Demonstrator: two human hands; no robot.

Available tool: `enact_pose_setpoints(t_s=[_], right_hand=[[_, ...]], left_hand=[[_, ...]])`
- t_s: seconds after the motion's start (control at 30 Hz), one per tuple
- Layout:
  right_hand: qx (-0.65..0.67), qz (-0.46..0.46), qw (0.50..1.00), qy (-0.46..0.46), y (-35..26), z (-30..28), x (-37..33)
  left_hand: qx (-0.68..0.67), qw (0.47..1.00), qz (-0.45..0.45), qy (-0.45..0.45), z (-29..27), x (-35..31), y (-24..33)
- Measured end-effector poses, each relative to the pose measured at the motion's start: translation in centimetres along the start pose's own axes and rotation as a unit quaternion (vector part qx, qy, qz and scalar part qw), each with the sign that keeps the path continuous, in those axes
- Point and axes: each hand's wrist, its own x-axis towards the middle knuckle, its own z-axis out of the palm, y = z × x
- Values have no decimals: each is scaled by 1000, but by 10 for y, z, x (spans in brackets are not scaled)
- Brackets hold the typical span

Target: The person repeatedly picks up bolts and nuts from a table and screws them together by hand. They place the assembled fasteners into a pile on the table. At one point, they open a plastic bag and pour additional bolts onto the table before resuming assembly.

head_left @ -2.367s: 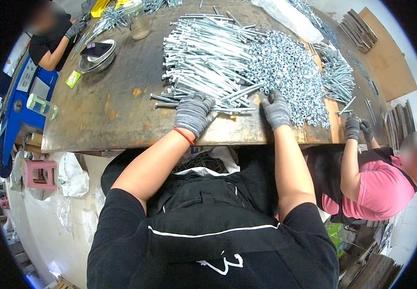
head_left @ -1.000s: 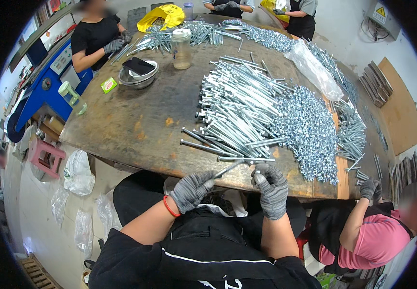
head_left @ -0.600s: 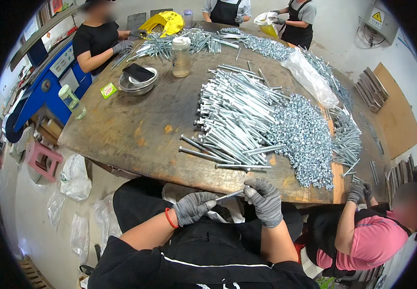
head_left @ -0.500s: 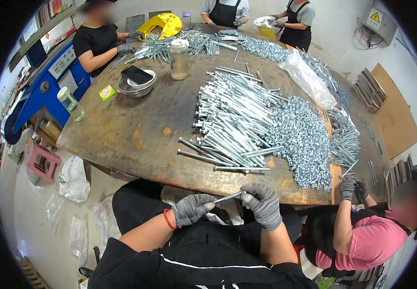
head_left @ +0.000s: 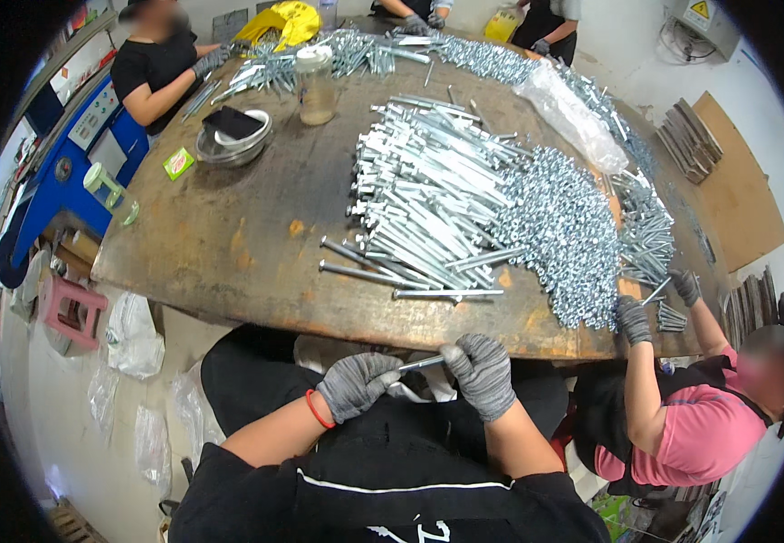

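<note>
Both my hands wear grey knit gloves and meet over my lap, just off the table's near edge. My left hand [head_left: 361, 387] is closed round one end of a long silver bolt [head_left: 422, 364]. At the bolt's other end the fingers of my right hand [head_left: 481, 375] pinch it; any nut there is hidden by the glove. Beyond my hands lies a large heap of long bolts [head_left: 428, 204] on the worn table [head_left: 256, 281]. Against its right side rests a pile of small silver nuts [head_left: 564, 240].
A co-worker in pink [head_left: 691, 430] handles bolts at the right corner; others work along the far side. A clear plastic bag [head_left: 573, 118], a jar [head_left: 315, 86], metal bowls [head_left: 234, 145] with a phone, and a bottle [head_left: 111, 195] stand about the table. A pink stool [head_left: 75, 308] is at left.
My view has shifted slightly, so the table sits higher and further left. Both hands keep hold of the bolt. The co-worker at right has spread their hands apart.
</note>
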Motion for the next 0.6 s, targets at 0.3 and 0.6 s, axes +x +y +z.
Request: enact_pose_setpoints(t_s=[0.3, 0.6], right_hand=[[481, 58, 875, -3, -34, 31, 6], [164, -54, 985, -28, 0, 21, -24]], left_hand=[[-236, 960, -80, 128, -7, 17, 31], [-93, 990, -84, -64, -24, -15, 4]])
